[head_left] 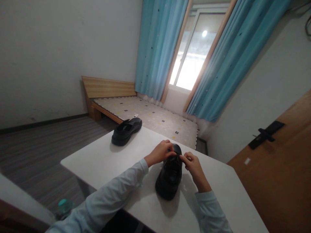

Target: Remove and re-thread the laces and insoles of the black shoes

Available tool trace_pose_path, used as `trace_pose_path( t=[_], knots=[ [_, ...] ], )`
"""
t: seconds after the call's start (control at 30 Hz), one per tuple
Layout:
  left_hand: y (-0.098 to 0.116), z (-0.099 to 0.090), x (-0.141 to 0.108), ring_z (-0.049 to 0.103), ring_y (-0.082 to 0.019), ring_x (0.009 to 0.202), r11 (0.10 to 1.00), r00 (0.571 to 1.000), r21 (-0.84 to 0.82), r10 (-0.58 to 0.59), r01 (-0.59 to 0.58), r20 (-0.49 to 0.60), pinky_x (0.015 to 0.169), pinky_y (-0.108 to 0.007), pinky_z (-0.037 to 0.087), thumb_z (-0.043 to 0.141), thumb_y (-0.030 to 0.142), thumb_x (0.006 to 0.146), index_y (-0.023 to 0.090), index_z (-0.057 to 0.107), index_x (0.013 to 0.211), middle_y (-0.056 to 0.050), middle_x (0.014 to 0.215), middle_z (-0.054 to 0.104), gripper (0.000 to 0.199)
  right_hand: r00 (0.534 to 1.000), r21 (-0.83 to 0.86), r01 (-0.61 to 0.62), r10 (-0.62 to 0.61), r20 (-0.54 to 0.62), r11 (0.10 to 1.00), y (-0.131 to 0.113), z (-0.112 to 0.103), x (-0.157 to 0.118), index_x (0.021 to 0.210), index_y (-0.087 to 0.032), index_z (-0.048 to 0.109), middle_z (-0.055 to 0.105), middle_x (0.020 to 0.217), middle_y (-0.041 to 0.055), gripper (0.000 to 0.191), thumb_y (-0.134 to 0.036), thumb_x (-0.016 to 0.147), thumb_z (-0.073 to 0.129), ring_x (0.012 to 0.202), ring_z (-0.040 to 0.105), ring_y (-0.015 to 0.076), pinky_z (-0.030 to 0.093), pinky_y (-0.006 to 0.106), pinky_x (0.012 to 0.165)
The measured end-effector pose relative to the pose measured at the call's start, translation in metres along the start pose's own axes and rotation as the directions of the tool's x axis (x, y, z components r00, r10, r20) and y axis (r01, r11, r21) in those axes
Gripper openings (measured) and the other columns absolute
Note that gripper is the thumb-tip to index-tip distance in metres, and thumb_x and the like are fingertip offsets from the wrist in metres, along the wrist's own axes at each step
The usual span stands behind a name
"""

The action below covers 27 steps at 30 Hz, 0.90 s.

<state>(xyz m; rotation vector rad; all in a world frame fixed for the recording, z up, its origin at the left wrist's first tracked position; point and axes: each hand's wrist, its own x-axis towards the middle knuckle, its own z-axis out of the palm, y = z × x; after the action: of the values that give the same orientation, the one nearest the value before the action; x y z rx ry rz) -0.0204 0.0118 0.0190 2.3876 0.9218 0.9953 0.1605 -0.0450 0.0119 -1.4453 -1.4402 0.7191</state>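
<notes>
A black shoe (170, 179) rests on the white table (213, 191) in front of me, its heel toward me and its toe pointing away. At its front upper, my left hand (162, 152) reaches in from the left with fingers pinched by the lacing area. From the other side my right hand (191, 163) pinches at the same part of the shoe. Whatever thin piece, perhaps a lace, lies between the fingertips is too small and dark to make out. The other black shoe (126, 131) stands at the table's far left edge, apart from both hands.
Beyond the table is a bed with a patterned mattress (155, 115) and a wooden headboard (109, 86). Blue curtains (161, 48) flank a bright window. A wooden door (279, 168) with a black handle is at right. A green-capped bottle (63, 205) stands low at left.
</notes>
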Motion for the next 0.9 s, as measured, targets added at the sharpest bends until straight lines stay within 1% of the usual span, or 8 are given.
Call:
trace_pose_path(
  t=[0.13,0.33,0.43,0.63,0.8,0.9],
  knots=[
    [0.001,-0.007,0.000,0.053,-0.016,0.082,0.998,0.998,-0.022,-0.057,0.057,0.024,0.076,-0.025,0.040,0.065,0.031,0.077,0.015,0.061,0.074,-0.004,0.085,0.056,0.017,1.000,0.033,-0.030,0.030,-0.005,0.999,0.000,-0.005,-0.001,0.047,-0.020,0.044,0.046,0.051,-0.0020,0.036,-0.044,0.062,0.068,0.045,0.041,0.0103,0.028,0.024,0.040],
    [-0.011,-0.015,0.001,0.055,-0.014,0.078,0.990,0.985,-0.021,-0.138,0.141,0.104,0.072,-0.024,0.042,0.066,0.030,0.075,0.014,0.064,0.072,-0.004,0.087,0.055,0.016,0.999,-0.020,-0.047,0.047,-0.004,0.999,0.001,-0.010,-0.001,0.043,-0.020,0.042,0.044,0.052,-0.0022,0.028,-0.031,0.059,0.063,0.044,0.038,0.0088,0.027,0.023,0.039],
    [-0.017,-0.015,0.000,0.055,-0.014,0.076,0.986,0.976,-0.010,-0.162,0.165,0.146,0.070,-0.023,0.043,0.066,0.031,0.074,0.014,0.064,0.072,-0.004,0.086,0.054,0.017,0.998,-0.035,-0.053,0.054,0.018,0.998,0.002,-0.011,-0.002,0.042,-0.020,0.041,0.045,0.054,-0.0017,0.027,-0.029,0.057,0.062,0.045,0.038,0.0085,0.028,0.023,0.039],
    [-0.025,-0.014,-0.001,0.055,-0.013,0.073,0.977,0.954,0.002,-0.210,0.215,0.215,0.065,-0.021,0.042,0.066,0.030,0.073,0.015,0.065,0.073,-0.003,0.083,0.053,0.016,0.996,-0.068,-0.053,0.058,0.063,0.996,0.001,-0.011,-0.002,0.040,-0.020,0.038,0.046,0.053,-0.0013,0.032,-0.031,0.056,0.064,0.046,0.039,0.0091,0.028,0.022,0.041],
    [-0.032,-0.014,-0.001,0.054,-0.012,0.068,0.968,0.938,-0.006,-0.241,0.250,0.250,0.060,-0.020,0.041,0.066,0.033,0.071,0.015,0.065,0.071,-0.002,0.077,0.056,0.018,0.997,-0.094,-0.023,0.030,0.076,0.995,0.005,-0.012,-0.002,0.039,-0.020,0.039,0.048,0.050,-0.0012,0.032,-0.031,0.056,0.065,0.047,0.041,0.0096,0.031,0.023,0.044],
    [-0.035,-0.014,-0.001,0.054,-0.012,0.067,0.963,0.924,-0.010,-0.255,0.269,0.283,0.057,-0.019,0.040,0.066,0.034,0.070,0.015,0.065,0.071,-0.002,0.075,0.059,0.020,0.995,-0.099,-0.028,0.038,0.096,0.995,0.006,-0.012,-0.002,0.039,-0.020,0.040,0.048,0.049,-0.0011,0.033,-0.032,0.056,0.064,0.046,0.041,0.0097,0.031,0.023,0.043]
  ],
)
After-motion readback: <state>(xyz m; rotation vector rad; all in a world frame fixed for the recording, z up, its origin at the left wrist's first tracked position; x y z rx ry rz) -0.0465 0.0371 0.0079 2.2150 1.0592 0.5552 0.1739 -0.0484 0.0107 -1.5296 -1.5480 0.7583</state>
